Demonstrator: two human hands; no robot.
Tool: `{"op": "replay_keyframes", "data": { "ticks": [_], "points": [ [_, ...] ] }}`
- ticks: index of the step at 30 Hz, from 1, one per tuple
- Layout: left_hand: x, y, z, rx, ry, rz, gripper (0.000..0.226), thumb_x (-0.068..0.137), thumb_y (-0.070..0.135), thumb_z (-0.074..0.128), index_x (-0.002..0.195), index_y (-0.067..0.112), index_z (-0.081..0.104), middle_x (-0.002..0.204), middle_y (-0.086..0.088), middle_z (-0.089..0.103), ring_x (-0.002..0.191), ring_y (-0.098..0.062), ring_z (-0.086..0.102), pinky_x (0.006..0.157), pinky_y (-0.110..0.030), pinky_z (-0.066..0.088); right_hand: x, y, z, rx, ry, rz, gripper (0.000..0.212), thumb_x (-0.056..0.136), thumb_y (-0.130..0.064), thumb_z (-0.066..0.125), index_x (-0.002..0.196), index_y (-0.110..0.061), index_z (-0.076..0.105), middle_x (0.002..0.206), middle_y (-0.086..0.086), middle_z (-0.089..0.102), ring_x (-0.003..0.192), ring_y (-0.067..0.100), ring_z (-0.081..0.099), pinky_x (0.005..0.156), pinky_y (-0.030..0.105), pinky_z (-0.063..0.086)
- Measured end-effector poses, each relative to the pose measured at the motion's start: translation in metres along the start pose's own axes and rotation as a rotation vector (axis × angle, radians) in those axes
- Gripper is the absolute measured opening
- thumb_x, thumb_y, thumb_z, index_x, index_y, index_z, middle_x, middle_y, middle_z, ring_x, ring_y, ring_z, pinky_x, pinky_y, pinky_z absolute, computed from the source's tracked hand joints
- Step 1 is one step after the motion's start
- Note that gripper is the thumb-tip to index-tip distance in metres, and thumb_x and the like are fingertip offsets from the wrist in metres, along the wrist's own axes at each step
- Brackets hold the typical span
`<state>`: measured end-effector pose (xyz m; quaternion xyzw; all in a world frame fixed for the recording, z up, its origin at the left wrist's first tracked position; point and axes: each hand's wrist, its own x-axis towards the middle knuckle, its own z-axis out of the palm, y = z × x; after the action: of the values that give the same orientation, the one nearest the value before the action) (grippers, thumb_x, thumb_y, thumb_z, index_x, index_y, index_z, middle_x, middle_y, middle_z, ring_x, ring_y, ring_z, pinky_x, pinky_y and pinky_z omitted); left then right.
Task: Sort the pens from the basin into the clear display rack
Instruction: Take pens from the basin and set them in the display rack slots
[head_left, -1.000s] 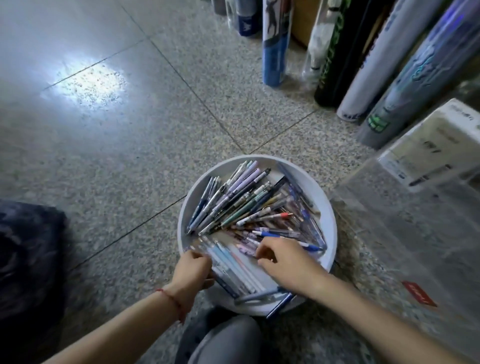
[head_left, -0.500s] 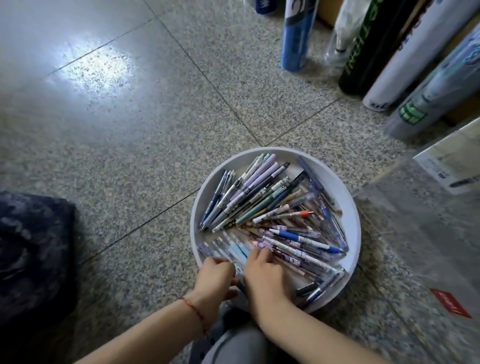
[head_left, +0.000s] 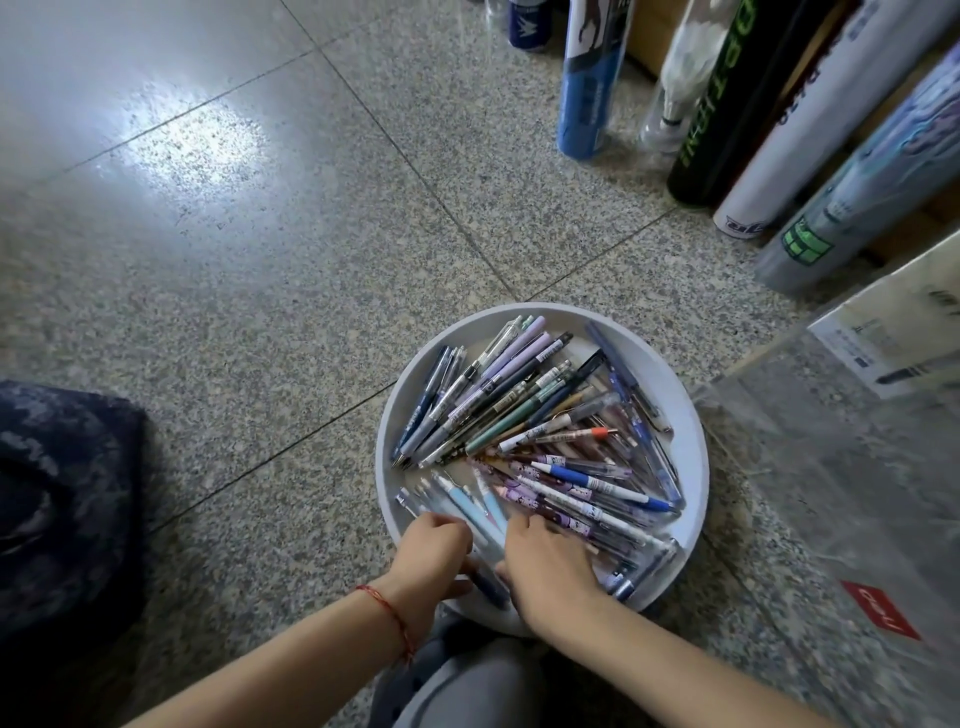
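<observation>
Pale blue pens (head_left: 475, 506) at the near edge of the white basin (head_left: 693, 452) are being gathered: the left hand (head_left: 434, 545) is curled over their near ends, the right hand (head_left: 545, 564) pressed flat beside it on the heap, though whether either actually grips a pen cannot be told. Selection appears to be the step in hand; nothing is lifted yet. Next, a matched bunch would need to be pinched together, raised, and carried right to the clear rack (head_left: 831, 467), which stands just beside the basin.
</observation>
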<state>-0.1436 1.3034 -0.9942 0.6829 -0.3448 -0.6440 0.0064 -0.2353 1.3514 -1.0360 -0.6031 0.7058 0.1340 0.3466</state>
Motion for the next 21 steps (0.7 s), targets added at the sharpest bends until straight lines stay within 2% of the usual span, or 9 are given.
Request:
{"op": "replay_keyframes", "data": {
  "ticks": [4, 7, 10, 11, 12, 13, 15, 18, 21],
  "points": [
    [0.002, -0.003, -0.002, 0.003, 0.042, -0.019, 0.028, 0.089, -0.004, 0.035, 0.067, 0.009, 0.046, 0.059, -0.007, 0.048, 0.048, -0.015, 0.053, 0.055, -0.025, 0.039, -0.005, 0.005, -0.012, 0.065, 0.025, -0.064, 0.044, 0.099, -0.029, 0.04, 0.134, -0.003, 0.032, 0.132, 0.016, 0.043, 0.112, 0.031, 0.055, 0.078, 0.035, 0.043],
    [0.003, -0.006, -0.003, -0.02, 0.027, -0.043, 0.019, 0.088, -0.002, 0.037, 0.083, 0.005, 0.054, 0.069, -0.007, 0.051, 0.059, -0.016, 0.053, 0.055, -0.026, 0.042, -0.009, 0.007, -0.016, 0.174, 0.025, -0.127, 0.039, 0.099, -0.032, 0.039, 0.13, -0.007, 0.037, 0.127, 0.011, 0.047, 0.108, 0.031, 0.056, 0.074, 0.035, 0.04],
    [0.0, -0.002, -0.001, -0.094, -0.034, -0.004, 0.022, 0.087, 0.001, 0.039, 0.08, 0.006, 0.06, 0.063, -0.005, 0.054, 0.054, -0.013, 0.053, 0.055, -0.025, 0.044, -0.01, 0.01, -0.019, 0.648, -0.099, -0.112, 0.032, 0.097, -0.033, 0.044, 0.121, -0.014, 0.05, 0.114, 0.011, 0.062, 0.097, 0.026, 0.063, 0.079, 0.039, 0.052],
    [-0.002, 0.001, 0.0, -0.141, -0.077, 0.019, 0.021, 0.086, 0.001, 0.039, 0.079, 0.006, 0.059, 0.064, -0.006, 0.054, 0.055, -0.014, 0.053, 0.056, -0.026, 0.045, -0.01, 0.011, -0.022, 0.869, -0.179, -0.107, 0.028, 0.097, -0.029, 0.046, 0.118, -0.014, 0.053, 0.111, 0.013, 0.065, 0.09, 0.02, 0.067, 0.076, 0.038, 0.056],
    [-0.005, 0.004, 0.002, -0.181, -0.135, 0.043, 0.017, 0.084, 0.001, 0.04, 0.082, 0.004, 0.057, 0.067, -0.009, 0.056, 0.057, -0.017, 0.053, 0.055, -0.026, 0.045, -0.013, 0.014, -0.026, 1.03, -0.263, -0.109, 0.022, 0.098, -0.025, 0.047, 0.113, -0.012, 0.055, 0.109, 0.015, 0.065, 0.079, 0.009, 0.068, 0.066, 0.028, 0.057],
    [-0.007, 0.008, 0.003, -0.21, -0.204, 0.069, 0.013, 0.083, 0.003, 0.043, 0.088, 0.003, 0.055, 0.073, -0.012, 0.057, 0.06, -0.019, 0.052, 0.054, -0.027, 0.045, -0.017, 0.017, -0.033, 1.113, -0.33, -0.113, 0.016, 0.099, -0.023, 0.045, 0.104, -0.012, 0.055, 0.103, 0.017, 0.066, 0.063, 0.0, 0.064, 0.053, 0.017, 0.051],
    [-0.013, 0.012, 0.005, -0.237, -0.324, 0.108, 0.019, 0.081, 0.008, 0.052, 0.1, 0.002, 0.054, 0.08, -0.015, 0.057, 0.061, -0.021, 0.052, 0.051, -0.027, 0.042, -0.026, 0.023, -0.046, 1.176, -0.416, -0.122, 0.019, 0.1, -0.026, 0.041, 0.092, -0.013, 0.052, 0.082, 0.009, 0.063, 0.044, -0.003, 0.053, 0.043, 0.013, 0.034],
    [-0.021, 0.017, 0.008, -0.273, -0.468, 0.12, 0.027, 0.084, 0.021, 0.054, 0.105, 0.004, 0.056, 0.078, -0.01, 0.063, 0.057, -0.02, 0.056, 0.045, -0.027, 0.046, -0.033, 0.035, -0.056, 1.25, -0.475, -0.153, 0.025, 0.1, -0.029, 0.039, 0.101, -0.008, 0.052, 0.085, 0.011, 0.058, 0.058, 0.007, 0.054, 0.048, 0.015, 0.037],
    [-0.035, 0.025, 0.017, -0.256, -0.522, 0.154, 0.033, 0.078, 0.026, 0.054, 0.102, 0.003, 0.056, 0.077, -0.008, 0.066, 0.065, -0.021, 0.06, 0.059, -0.033, 0.053, -0.043, 0.045, -0.071, 1.176, -0.488, -0.152, 0.032, 0.1, -0.036, 0.038, 0.102, -0.009, 0.053, 0.087, 0.008, 0.061, 0.064, 0.01, 0.057, 0.055, 0.018, 0.047]
  ]
}}
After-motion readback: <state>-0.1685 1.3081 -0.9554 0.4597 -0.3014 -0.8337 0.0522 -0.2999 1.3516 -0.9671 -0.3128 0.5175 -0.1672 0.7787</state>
